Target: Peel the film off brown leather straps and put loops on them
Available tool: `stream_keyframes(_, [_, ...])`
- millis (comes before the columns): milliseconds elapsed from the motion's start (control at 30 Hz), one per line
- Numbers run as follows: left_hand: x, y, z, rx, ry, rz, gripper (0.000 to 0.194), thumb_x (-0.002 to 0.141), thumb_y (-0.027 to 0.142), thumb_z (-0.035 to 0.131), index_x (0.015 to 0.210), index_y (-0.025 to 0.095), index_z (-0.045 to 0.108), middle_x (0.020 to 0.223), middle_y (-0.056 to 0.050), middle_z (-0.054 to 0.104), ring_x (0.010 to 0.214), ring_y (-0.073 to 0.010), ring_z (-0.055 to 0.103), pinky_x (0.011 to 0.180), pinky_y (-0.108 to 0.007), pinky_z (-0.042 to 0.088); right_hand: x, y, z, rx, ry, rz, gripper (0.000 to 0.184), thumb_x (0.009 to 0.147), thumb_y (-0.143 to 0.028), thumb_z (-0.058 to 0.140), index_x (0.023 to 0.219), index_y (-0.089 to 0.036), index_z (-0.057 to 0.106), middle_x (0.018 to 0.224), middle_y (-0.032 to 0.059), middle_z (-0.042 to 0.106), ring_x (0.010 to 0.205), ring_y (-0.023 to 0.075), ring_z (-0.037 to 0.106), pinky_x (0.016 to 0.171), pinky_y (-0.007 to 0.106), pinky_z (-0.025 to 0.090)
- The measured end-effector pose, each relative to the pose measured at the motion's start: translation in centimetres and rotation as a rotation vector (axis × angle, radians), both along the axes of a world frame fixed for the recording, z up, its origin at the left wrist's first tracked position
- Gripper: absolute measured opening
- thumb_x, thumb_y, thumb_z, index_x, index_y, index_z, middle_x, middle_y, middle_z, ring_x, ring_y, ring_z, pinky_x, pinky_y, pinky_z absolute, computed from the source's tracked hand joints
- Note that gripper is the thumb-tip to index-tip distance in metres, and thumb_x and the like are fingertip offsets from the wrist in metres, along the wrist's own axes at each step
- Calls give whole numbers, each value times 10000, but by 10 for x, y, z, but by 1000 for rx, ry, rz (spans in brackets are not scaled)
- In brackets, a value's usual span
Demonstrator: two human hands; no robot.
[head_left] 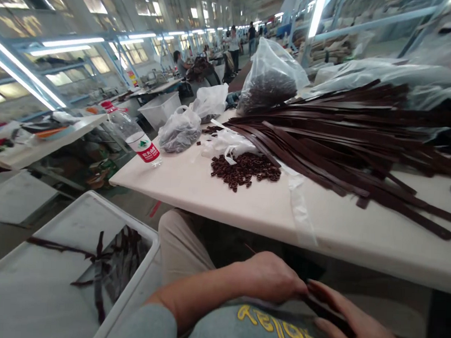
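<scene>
Low in front of my body, my left hand (275, 277) is closed, its fingertips at the end of a dark brown strap (329, 310). My right hand (364, 319) has the same strap between its thumb and fingers, to the right of the left one. On the table edge above lie many long dark brown strips (320, 138), fanned out in a pile. Nearer the middle is a heap of small brown loops (244, 171), partly under a thin white plastic bag (226, 141). My left fingertips are partly hidden.
A clear bottle with a red label (146, 150) stands at the table's (253, 215) left corner. Tied plastic bags (180, 129) and a large filled bag (270, 79) sit behind. At lower left, a white bin (37, 285) holds brown strips. Several people are farther back.
</scene>
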State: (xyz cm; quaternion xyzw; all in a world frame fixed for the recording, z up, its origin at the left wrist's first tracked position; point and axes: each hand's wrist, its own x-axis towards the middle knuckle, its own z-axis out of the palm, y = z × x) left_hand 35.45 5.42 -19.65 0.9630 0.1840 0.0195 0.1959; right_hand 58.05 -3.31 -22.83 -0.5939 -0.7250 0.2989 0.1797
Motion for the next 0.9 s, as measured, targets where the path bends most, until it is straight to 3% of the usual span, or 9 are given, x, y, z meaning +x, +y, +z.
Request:
stream_keyframes(100, [-8, 6, 2, 109, -58, -24, 212, 932, 329, 570, 866, 191, 717, 793, -19, 755, 728, -172, 710, 552, -277, 471, -22, 8, -6, -105, 31, 109, 408, 913, -479, 461, 1231, -312, 653, 848, 36, 791, 722, 255, 749, 621, 318, 579])
stream_keyframes(167, [-30, 16, 8, 167, -177, 77, 285, 961, 395, 527, 897, 201, 726, 863, -30, 766, 804, -159, 713, 748, -291, 529, -33, 14, -10, -80, 67, 99, 391, 944, -467, 414, 1221, -324, 650, 699, 4, 751, 609, 219, 715, 558, 283, 535])
stream_keyframes(267, [-84, 36, 19, 293, -296, 527, 391, 986, 467, 449, 1112, 194, 700, 1164, -90, 726, 1103, -182, 661, 1068, -358, 437, -34, 11, -16, -22, 164, 41, 373, 955, -518, 413, 1144, -326, 671, 611, -26, 685, 534, 181, 658, 531, 253, 490])
stream_keyframes(333, [-122, 53, 22, 364, -206, 822, 522, 977, 522, 422, 1291, 149, 610, 1357, -151, 617, 1298, -242, 543, 1142, -415, 371, -29, 5, -20, -12, 223, -9, 380, 949, -563, 420, 1062, -315, 686, 588, -32, 659, 501, 167, 623, 524, 248, 475])
stream_keyframes(433, [-161, 83, 18, 324, 49, 1036, 670, 959, 570, 412, 1406, 77, 495, 1484, -215, 477, 1407, -315, 417, 1168, -472, 324, -27, 0, -21, -62, 288, -18, 394, 936, -595, 442, 962, -290, 690, 606, -21, 661, 506, 158, 608, 524, 244, 462])
stream_keyframes(533, [-169, 112, 10, 252, 173, 1044, 781, 941, 608, 408, 1458, 22, 400, 1541, -255, 370, 1447, -343, 342, 1184, -469, 279, -33, 3, -16, -110, 312, 10, 365, 941, -555, 455, 923, -272, 686, 630, -12, 667, 537, 159, 609, 532, 246, 449])
stream_keyframes(667, [-150, 129, 7, 230, 162, 962, 824, 935, 626, 391, 1493, 23, 327, 1577, -256, 299, 1481, -344, 267, 1199, -465, 226, -42, 12, -7, -164, 315, 45, 322, 952, -486, 454, 918, -254, 675, 639, -6, 659, 565, 164, 604, 546, 251, 442])
stream_keyframes(767, [-139, 120, 10, 218, 189, 881, 859, 919, 641, 412, 1507, 27, 293, 1597, -254, 248, 1497, -343, 223, 1205, -475, 207, -42, 15, -7, -192, 311, 69, 325, 962, -468, 434, 931, -240, 663, 666, 1, 666, 598, 169, 617, 575, 258, 450])
stream_keyframes(900, [-146, 91, 13, 220, 242, 767, 912, 902, 666, 432, 1531, 34, 240, 1613, -233, 218, 1509, -316, 196, 1222, -462, 185, -36, 15, -17, -255, 298, 108, 348, 975, -462, 397, 952, -229, 654, 691, 9, 672, 631, 176, 634, 597, 265, 462])
